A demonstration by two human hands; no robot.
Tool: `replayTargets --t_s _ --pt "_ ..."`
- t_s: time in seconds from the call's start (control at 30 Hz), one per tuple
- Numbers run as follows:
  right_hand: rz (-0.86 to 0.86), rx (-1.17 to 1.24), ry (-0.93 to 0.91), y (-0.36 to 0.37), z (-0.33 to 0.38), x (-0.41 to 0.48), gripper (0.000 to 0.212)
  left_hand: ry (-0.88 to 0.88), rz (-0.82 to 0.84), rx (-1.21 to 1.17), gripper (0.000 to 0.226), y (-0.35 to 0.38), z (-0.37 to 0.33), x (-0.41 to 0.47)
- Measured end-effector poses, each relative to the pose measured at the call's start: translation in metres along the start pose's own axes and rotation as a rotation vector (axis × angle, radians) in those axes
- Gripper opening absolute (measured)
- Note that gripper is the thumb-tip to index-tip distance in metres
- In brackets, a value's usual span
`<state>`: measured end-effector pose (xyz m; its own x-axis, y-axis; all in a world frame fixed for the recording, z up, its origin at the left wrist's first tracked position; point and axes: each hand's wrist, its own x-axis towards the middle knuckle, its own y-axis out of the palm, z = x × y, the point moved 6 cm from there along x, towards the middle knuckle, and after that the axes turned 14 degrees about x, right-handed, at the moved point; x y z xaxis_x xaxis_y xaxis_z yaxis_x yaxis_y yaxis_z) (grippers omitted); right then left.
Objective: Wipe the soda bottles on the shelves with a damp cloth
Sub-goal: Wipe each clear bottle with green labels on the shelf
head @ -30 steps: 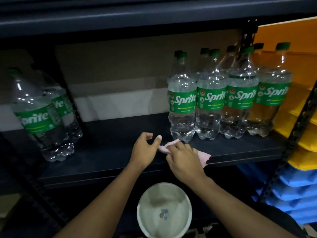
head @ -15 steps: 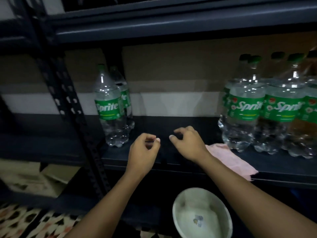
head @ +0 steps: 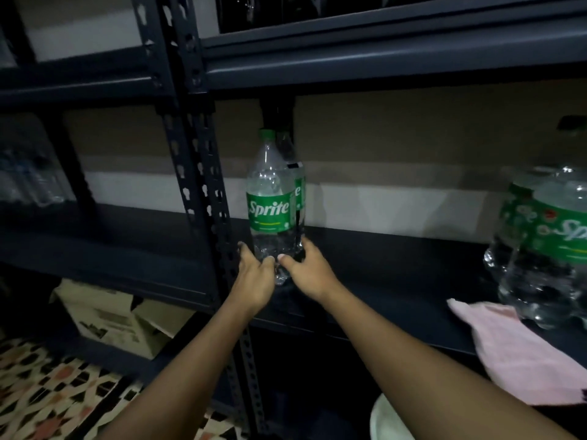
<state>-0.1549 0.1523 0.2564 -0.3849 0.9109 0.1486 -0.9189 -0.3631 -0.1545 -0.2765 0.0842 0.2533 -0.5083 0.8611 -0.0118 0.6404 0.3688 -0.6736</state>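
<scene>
Around the Sprite bottle (head: 269, 214) now, both hands (head: 256, 276)

Clear glossy plastic bottle (head: 270, 198), matt dark metal shelf (head: 397, 258), soft pink cloth (head: 514, 350), cardboard box (head: 104, 319).

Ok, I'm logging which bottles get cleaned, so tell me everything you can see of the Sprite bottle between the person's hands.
The Sprite bottle is clear plastic with a green cap, a green wrap label in white lettering and a lobed base. It stands upright on the dark shelf, beside the perforated post. The left hand and right hand grip its lower body from either side. A second Sprite bottle stands close behind it.
</scene>
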Motion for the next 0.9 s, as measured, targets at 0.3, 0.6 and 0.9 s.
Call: replayTargets --t_s 0.3,0.6,0.9 --pt "-0.014 0.159 0.043 0.006 -0.017 0.001 0.065 -0.023 -0.043 -0.237 0.081 0.020 0.006 0.002" --pt "-0.098 0.215 -0.006 -0.059 -0.027 -0.037 0.048 0.040 -0.054 -0.122 0.067 0.052 -0.024 -0.029" --pt "-0.236 0.151 -0.029 -0.143 -0.035 -0.089 0.055 0.224 0.096 -0.212 0.045 0.111 -0.061 -0.063"
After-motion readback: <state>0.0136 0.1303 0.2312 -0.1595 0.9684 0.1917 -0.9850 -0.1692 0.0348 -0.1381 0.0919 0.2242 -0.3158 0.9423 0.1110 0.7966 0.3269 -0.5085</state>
